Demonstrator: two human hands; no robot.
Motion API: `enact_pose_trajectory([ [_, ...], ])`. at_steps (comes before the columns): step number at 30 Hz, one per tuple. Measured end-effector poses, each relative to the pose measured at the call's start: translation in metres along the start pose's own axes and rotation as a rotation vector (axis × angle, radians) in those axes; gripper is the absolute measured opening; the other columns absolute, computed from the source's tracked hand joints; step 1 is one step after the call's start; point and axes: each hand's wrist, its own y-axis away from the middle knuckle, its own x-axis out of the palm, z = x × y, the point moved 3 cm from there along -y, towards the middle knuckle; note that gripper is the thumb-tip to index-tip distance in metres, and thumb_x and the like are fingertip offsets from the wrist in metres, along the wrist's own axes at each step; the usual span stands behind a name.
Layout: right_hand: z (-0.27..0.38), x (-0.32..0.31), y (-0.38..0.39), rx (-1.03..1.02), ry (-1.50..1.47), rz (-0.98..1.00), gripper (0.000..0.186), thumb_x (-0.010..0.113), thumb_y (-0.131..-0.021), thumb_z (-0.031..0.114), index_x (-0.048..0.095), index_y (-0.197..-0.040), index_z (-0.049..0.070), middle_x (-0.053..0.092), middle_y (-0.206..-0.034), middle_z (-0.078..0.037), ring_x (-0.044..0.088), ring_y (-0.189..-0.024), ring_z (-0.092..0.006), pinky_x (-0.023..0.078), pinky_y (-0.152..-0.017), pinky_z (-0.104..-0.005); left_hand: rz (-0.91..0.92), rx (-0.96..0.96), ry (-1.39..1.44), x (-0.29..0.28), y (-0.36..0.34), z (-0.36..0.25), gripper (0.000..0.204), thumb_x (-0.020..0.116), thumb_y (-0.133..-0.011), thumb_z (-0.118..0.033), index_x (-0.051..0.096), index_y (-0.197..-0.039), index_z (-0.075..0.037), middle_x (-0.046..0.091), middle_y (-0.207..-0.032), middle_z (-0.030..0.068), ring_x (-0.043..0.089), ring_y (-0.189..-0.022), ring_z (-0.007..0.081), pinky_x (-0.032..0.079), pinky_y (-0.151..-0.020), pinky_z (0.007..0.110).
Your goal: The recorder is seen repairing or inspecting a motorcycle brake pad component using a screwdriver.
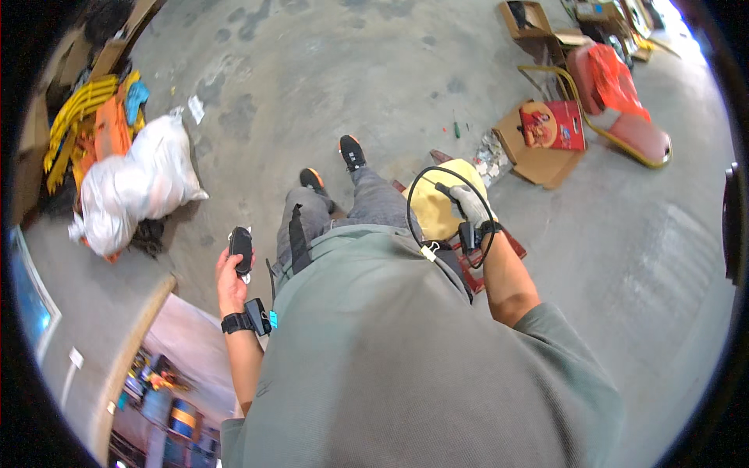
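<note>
My bare left hand (227,275) is closed around a black oblong part (241,248) with silvery metal ends, held out beside my left leg. My right hand (471,204) wears a pale glove and is closed on a screwdriver (442,189). Its dark handle shows, with a thin shaft pointing left. Below that hand is a yellow padded seat (427,209) on a dark red frame (512,242), close to my right leg. A black cable (411,204) loops from my waist around the right hand and wrist.
A cardboard box (548,162) with a red package (552,125) lies right of the seat, beside scattered small parts (491,156). A green-handled screwdriver (456,131) is on the floor. A tipped chair (638,139) stands farther right. White sacks (140,183) lie at left.
</note>
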Motion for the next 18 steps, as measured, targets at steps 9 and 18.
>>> enact_pose_trajectory([
  [9,-0.085,0.079,0.111,0.154,-0.051,-0.250,0.027,0.055,-0.092,0.026,0.062,-0.074,0.007,0.052,-0.062,0.000,0.047,-0.048,-0.0128,0.035,-0.045,-0.0309,0.215,-0.032,-0.393,0.021,-0.102,-0.093,0.048,0.052,-0.082,0.005,0.048,-0.130,0.009,0.064,-0.114,0.0231,0.069,-0.097,0.0340,0.062,-0.083,0.042],
  [18,-0.075,0.181,0.187,0.342,-0.329,-0.331,0.034,0.058,-0.090,0.032,0.070,-0.101,0.002,0.067,-0.085,-0.006,0.061,-0.071,-0.0168,0.050,-0.066,-0.0340,0.426,0.103,-0.624,0.059,-0.138,-0.153,0.043,0.064,-0.085,0.004,0.055,-0.127,0.003,0.067,-0.111,0.0167,0.070,-0.094,0.0241,0.063,-0.077,0.035],
])
